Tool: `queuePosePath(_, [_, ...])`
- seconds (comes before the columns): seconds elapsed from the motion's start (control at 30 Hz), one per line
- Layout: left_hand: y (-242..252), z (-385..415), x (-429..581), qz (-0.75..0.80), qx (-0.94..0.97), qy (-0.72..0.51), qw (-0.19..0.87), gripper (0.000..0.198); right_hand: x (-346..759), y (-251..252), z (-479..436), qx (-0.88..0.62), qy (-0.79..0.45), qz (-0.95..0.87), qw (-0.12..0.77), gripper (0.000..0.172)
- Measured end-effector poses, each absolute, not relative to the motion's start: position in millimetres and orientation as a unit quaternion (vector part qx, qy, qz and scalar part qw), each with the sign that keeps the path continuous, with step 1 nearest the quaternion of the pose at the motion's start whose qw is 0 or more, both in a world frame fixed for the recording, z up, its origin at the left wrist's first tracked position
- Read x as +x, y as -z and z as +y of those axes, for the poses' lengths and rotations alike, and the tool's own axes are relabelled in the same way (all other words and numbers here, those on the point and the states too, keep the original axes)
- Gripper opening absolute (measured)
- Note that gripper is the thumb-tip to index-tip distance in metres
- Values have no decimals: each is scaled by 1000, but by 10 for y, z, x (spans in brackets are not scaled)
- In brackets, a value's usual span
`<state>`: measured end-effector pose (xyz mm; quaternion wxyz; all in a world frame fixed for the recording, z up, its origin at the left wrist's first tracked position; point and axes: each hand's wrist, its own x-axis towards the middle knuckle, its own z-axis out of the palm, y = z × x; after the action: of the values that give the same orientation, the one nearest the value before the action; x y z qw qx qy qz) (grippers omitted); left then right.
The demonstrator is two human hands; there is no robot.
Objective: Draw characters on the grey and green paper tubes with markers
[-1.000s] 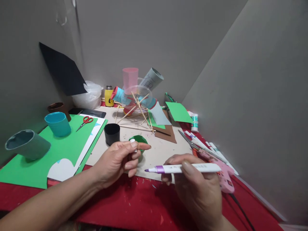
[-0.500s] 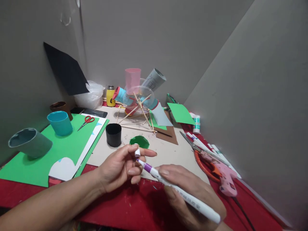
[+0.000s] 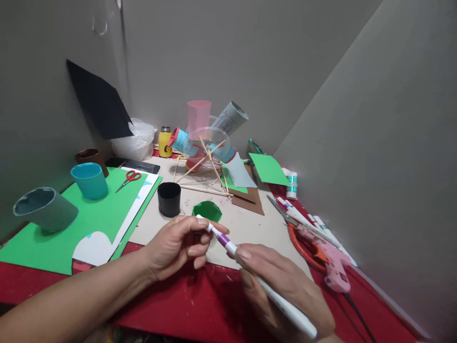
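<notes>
My right hand [image 3: 282, 286] grips a white marker with a purple band [image 3: 250, 269], its tip end pointing up-left. My left hand [image 3: 176, 243] pinches the small white cap [image 3: 204, 222] at that tip end, thumb and forefinger closed round it. The cap sits on or against the marker's tip. Both hands hover over the front edge of a beige board [image 3: 250, 224] on the red table [image 3: 200, 305]. Just beyond my left fingers lie a green paper disc [image 3: 207, 209] and a black cup [image 3: 169, 198].
A stick-and-cup model [image 3: 209, 143] stands at the back. Left: green paper [image 3: 82, 214], teal cup [image 3: 90, 180], grey-green tube [image 3: 44, 208], red scissors [image 3: 128, 180]. Right: pink glue gun [image 3: 330, 264], orange scissors [image 3: 302, 243], several markers [image 3: 307, 219]. Grey walls close in behind and right.
The marker swung from lying level to pointing up-left, and its purple tip came to the cap in my left hand. The tip is now covered by the cap.
</notes>
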<state>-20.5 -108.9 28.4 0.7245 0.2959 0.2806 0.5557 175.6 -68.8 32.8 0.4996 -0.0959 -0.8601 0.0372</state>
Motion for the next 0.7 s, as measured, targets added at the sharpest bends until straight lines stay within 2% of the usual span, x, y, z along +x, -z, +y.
queuePosePath(0.13, [-252, -1060, -218, 287, 333, -555, 707, 20, 1772, -269, -699, -107, -95, -845, 515, 35])
queuePosePath(0.27, [-228, -1042, -228, 305, 366, -551, 685, 21, 1764, -197, -706, -110, -178, -815, 540, 38])
queuePosePath(0.43, [-245, -1039, -256, 286, 330, -549, 713, 18, 1731, -214, -708, -106, -248, -793, 546, 40])
queuePosePath(0.7, [-258, -1022, -292, 288, 310, -539, 728, 22, 1793, -151, -683, -149, -440, -686, 560, 19])
